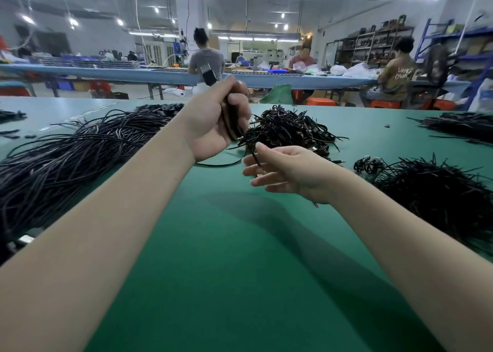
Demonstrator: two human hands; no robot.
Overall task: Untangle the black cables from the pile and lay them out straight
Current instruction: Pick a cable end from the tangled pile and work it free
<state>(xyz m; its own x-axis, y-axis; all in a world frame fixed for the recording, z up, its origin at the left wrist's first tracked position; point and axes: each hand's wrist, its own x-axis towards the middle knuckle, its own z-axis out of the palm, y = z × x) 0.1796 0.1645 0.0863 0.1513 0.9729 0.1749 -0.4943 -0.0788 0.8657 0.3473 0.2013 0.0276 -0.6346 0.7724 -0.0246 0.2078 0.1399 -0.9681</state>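
Observation:
My left hand (pixel 213 119) is raised above the green table (pixel 240 258) and grips a bundle of black cables (pixel 231 122); their plug ends stick up above my fist. The cables hang down from the fist toward my right hand (pixel 282 170), which is open below it, thumb and fingers straight, with one cable strand running past the thumb. Behind both hands lies the tangled pile of black cables (pixel 288 127). A long mass of straightened black cables (pixel 66 159) stretches across the left of the table.
Another heap of black cables (pixel 437 191) lies at the right, with a small coiled one (pixel 369 164) beside it, and a further heap (pixel 464 127) at the far right. Beyond the table, several people work at a long blue bench (pixel 160 75).

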